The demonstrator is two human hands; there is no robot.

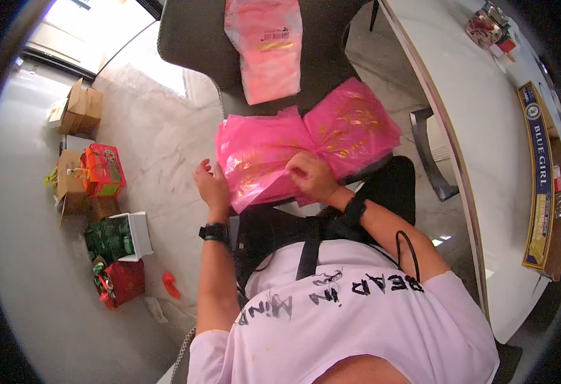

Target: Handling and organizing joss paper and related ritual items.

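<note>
A stack of thin pink plastic bags or sheets (261,146) with gold print lies before me, gathered at its middle so both sides fan out. My right hand (313,178) is over the near middle of the stack, with its curled fingers pinching a raised fold of the top sheet. At the stack's left edge is my left hand (212,188), fingers loosely bent and apart; its palm side is partly hidden. A pink-and-white printed packet (273,53) rests beyond the stack on a dark grey chair seat (189,36).
To the right runs a white table (458,96) bearing a long cardboard box (537,177) and a glass jar (486,26). Cardboard boxes (81,110), a red carton (105,170), a white box (139,235) and a red bag (124,283) stand along the left wall.
</note>
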